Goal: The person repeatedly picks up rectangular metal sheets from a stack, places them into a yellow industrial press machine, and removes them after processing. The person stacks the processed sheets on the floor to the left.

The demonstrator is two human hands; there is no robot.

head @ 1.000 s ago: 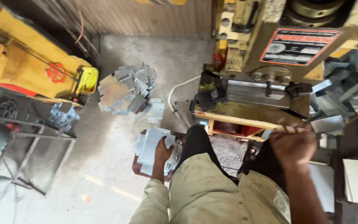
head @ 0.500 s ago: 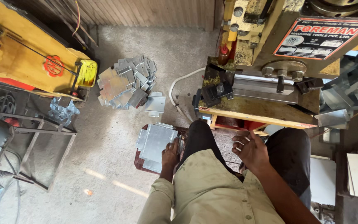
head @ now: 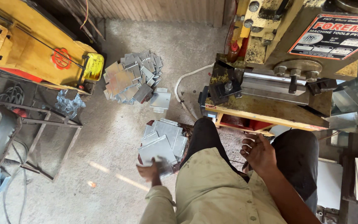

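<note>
- Far left, a yellow machine [head: 34, 54] slants across the corner, with a metal frame [head: 42, 137] on the floor below it.
- Beside the machine a heap of cut plates [head: 131, 76] lies on the concrete floor [head: 104, 166]; one loose plate [head: 160, 100] sits at the heap's right edge.
- Nearer the person, a stack of sheets [head: 162, 143] rests on a low dark base by the left knee.
- The left hand [head: 152, 170] is at the near edge of the stack, fingers spread on the top sheet [head: 157, 151]; motion blur hides whether it grips, so I cannot tell.
- The right hand [head: 258, 151] hangs over the lap, fingers loosely curled and apart, holding nothing.
- Beyond the knees stands a yellow press [head: 278, 62], its steel bed [head: 270, 89] just ahead of the right hand; bent offcuts [head: 344, 112] lie to its right.
</note>
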